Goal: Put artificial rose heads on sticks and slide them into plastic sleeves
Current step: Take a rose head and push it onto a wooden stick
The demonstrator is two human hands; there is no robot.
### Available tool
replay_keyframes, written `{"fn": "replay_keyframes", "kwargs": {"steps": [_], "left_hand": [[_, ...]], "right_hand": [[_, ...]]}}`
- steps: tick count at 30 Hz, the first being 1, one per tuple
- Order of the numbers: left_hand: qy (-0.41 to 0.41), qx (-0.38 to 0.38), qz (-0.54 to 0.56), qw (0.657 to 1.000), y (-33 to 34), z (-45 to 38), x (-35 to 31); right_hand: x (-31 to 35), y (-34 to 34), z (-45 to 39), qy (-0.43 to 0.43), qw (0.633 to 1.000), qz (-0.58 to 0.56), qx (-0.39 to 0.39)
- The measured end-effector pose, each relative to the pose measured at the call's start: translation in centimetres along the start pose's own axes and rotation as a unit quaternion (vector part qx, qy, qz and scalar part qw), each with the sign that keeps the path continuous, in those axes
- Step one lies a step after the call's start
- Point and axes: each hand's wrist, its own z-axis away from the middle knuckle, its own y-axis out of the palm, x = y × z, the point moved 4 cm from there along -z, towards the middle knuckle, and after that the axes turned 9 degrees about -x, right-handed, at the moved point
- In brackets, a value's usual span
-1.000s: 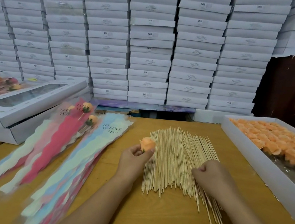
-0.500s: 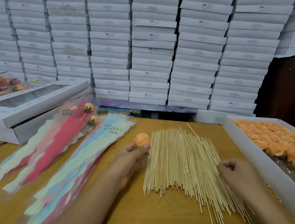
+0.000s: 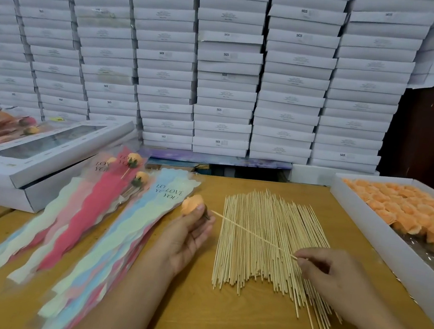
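Observation:
My left hand (image 3: 189, 234) holds an orange rose head (image 3: 191, 204) between thumb and fingers, just left of the stick pile. My right hand (image 3: 332, 280) pinches one thin wooden stick (image 3: 251, 234) at its near end. The stick's far tip points at the base of the rose head, close to it but a little apart. Under it lies a spread pile of wooden sticks (image 3: 261, 261) on the wooden table (image 3: 219, 324). Pastel plastic sleeves (image 3: 110, 236) printed "LOVE YOU" fan out to the left. Finished roses in sleeves (image 3: 134, 171) lie beyond them.
A white tray of orange rose heads (image 3: 400, 209) stands along the right edge. A white window-lid box (image 3: 35, 160) sits at the left, with more sleeved roses (image 3: 1, 126) behind it. Stacked white boxes (image 3: 227, 65) wall off the back.
My right hand lifted one stick from the pile and swung its tip toward the rose head. My left hand turned the rose head's base toward the stick.

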Motion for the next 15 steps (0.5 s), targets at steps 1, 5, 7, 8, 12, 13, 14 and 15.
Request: {"fn": "replay_keyframes", "kwargs": {"steps": [1, 5, 7, 8, 12, 13, 14, 15], "left_hand": [[0.000, -0.008, 0.005, 1.000, -0.1, 0.0, -0.1], [0.007, -0.030, 0.000, 1.000, -0.2, 0.0, -0.1], [0.007, -0.034, -0.010, 0.999, -0.3, 0.0, 0.0], [0.007, -0.035, -0.015, 0.999, -0.3, 0.0, 0.0], [0.007, -0.039, -0.028, 0.999, -0.2, 0.2, 0.0], [0.006, -0.039, -0.029, 0.999, -0.2, 0.3, 0.0], [0.006, -0.040, -0.031, 0.999, -0.1, 0.3, 0.0], [0.005, -0.040, -0.032, 0.999, -0.1, 0.3, 0.1]], "right_hand": [[-0.2, 0.1, 0.0, 0.003, 1.000, 0.004, 0.002], [-0.9, 0.3, -0.2, 0.008, 1.000, 0.014, 0.007], [-1.1, 0.4, -0.3, 0.010, 1.000, 0.012, 0.006], [-1.2, 0.4, -0.3, 0.013, 1.000, 0.010, 0.004], [-1.5, 0.6, -0.4, 0.014, 1.000, 0.014, 0.006], [-1.5, 0.6, -0.4, 0.012, 1.000, 0.018, 0.007], [-1.5, 0.6, -0.5, 0.010, 1.000, 0.019, 0.008], [-1.5, 0.6, -0.5, 0.010, 1.000, 0.017, 0.008]]}}
